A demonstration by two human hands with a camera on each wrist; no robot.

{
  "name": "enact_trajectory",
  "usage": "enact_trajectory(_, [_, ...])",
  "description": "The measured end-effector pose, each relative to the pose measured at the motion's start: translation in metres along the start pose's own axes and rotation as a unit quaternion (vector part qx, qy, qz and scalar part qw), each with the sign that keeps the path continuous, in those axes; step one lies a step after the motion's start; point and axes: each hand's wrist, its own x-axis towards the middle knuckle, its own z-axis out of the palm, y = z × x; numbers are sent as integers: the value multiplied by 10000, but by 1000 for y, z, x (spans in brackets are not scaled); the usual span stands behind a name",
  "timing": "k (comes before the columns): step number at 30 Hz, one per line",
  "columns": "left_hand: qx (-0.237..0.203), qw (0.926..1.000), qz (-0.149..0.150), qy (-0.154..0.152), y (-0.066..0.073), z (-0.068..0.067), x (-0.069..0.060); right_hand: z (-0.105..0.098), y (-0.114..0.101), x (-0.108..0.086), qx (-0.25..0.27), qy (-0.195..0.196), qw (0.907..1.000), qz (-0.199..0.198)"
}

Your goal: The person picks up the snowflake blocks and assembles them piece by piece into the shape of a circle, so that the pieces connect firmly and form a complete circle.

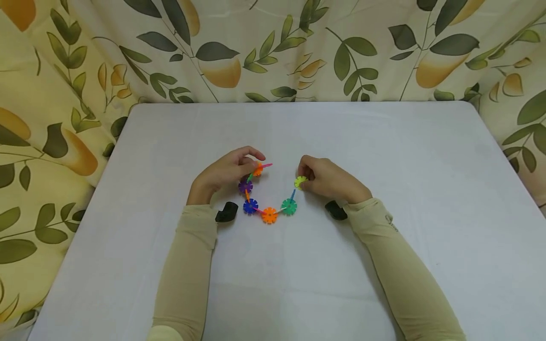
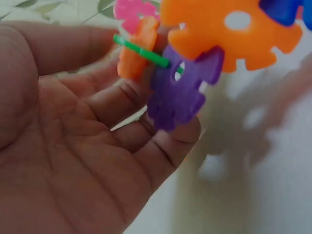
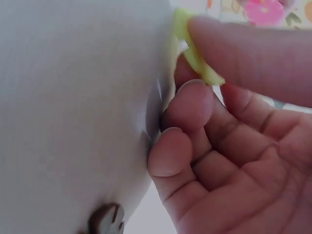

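A curved chain of notched plastic discs lies between the hands in the head view. An orange disc (image 1: 269, 216) is at its near bend, with a dark blue disc (image 1: 250, 206) and a purple disc (image 1: 245, 185) up the left side. My left hand (image 1: 228, 169) holds the left end by an orange disc (image 2: 138, 48), beside a pink disc (image 2: 134, 14) seen nearly edge-on in the head view. At the right end, a blue disc (image 1: 293, 194) stands edge-on in a green disc (image 1: 289, 207). My right hand (image 1: 330, 177) pinches a yellow disc (image 1: 300, 183) just above that blue disc; whether they touch I cannot tell.
A white tabletop (image 1: 273, 284) lies beneath everything. Leaf-patterned curtain (image 1: 277, 52) hangs behind it and along the left. Black wrist devices (image 1: 227, 212) sit by both cuffs, close to the chain.
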Motion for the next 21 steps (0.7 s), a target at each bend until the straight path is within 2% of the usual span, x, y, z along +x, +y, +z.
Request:
enact_trajectory(4, [276, 9993, 32, -258, 3, 5, 2, -4, 4, -1, 97, 325, 9994, -9])
enact_trajectory(10, [71, 9982, 35, -593, 2, 10, 7, -11, 3, -3, 331, 586, 9977, 111])
enact_trajectory(15, [0, 9972, 212, -714, 2, 13, 9, -15, -5, -4, 1040, 483, 9929, 317])
enact_trajectory(21, [-100, 9956, 400, -837, 2, 16, 9, -13, -13, -3, 1728, 546, 9832, 233])
